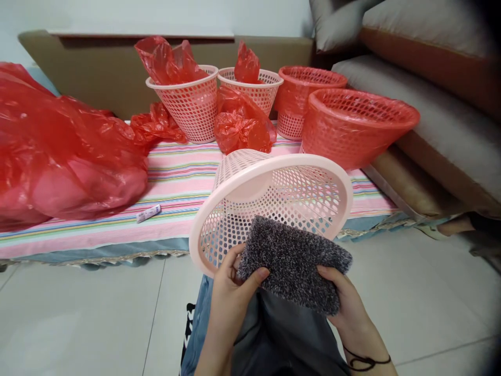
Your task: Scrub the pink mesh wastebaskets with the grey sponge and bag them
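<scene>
A pale pink mesh basket (274,193) lies tilted on its side over my lap, its mouth facing me. My left hand (230,295) grips its lower rim and also pinches the left end of a fuzzy grey cloth (293,263). My right hand (344,303) holds the right end of the same cloth from underneath, fingers curled round it. The cloth lies across the basket's mouth. A thin black band circles my right wrist.
A striped pink mat (176,183) on the floor holds a big red plastic bag (58,151), crumpled red bags (240,125), two pink baskets (191,104) and two red-lined baskets (352,125). A small tube (148,213) lies on the mat. Sofa cushions (430,104) are at right.
</scene>
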